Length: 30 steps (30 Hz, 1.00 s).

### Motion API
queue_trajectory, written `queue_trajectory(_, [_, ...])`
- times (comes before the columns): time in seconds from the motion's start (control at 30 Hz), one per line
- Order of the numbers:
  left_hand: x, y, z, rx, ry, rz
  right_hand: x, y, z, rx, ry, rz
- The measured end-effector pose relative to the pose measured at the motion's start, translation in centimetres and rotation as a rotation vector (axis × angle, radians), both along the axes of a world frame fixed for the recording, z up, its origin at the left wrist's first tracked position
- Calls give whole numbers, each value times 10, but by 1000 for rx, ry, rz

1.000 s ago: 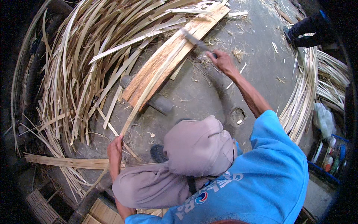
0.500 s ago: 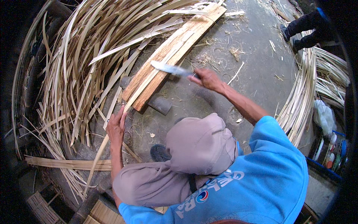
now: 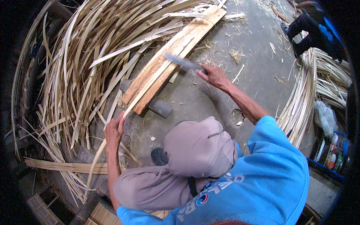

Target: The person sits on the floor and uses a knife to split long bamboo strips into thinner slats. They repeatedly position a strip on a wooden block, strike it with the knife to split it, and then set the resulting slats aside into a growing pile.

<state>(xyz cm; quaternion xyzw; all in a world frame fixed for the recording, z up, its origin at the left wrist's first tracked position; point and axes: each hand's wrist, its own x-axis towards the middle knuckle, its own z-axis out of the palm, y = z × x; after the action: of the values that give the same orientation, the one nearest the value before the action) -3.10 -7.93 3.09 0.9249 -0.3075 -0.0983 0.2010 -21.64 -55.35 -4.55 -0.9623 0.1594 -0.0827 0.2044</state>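
Observation:
My left hand (image 3: 113,131) grips a long, pale bamboo strip (image 3: 96,162) near the bottom end of a thick wooden board (image 3: 204,25). One part of the strip lies along the board; the other curves down past my wrist. My right hand (image 3: 213,77) is closed around the handle of a knife (image 3: 180,61). The blade, smeared by motion, points left and reaches over the board's middle. Whether its edge touches the strip I cannot tell. Beneath the board's near end a dark round block (image 3: 161,108) shows.
A large heap of bamboo strips (image 3: 80,67) covers the left. More bundled strips (image 3: 300,101) lie at right, near another person's dark-trousered legs (image 3: 300,33). A plastic bag (image 3: 325,118) and a blue-edged basket (image 3: 332,153) stand at far right. Shavings (image 3: 236,55) litter the floor.
The knife and my right hand have moved slightly up and right along the board. My left hand has slid a little down and left with the strip. The other person shows more, bending lower.

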Motion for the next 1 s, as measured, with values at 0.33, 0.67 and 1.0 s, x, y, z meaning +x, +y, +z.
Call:
queue_trajectory(0.33, [-11,-6,4,-6,18,45,8,-3,7,153,69,-155])
queue_trajectory(0.67, [-36,-3,-3,-46,-161,41,-2,15,35,61,38,232])
queue_trajectory(1.0, [-74,-13,-8,3,-184,62,-10,-26,29,44,112,-40])
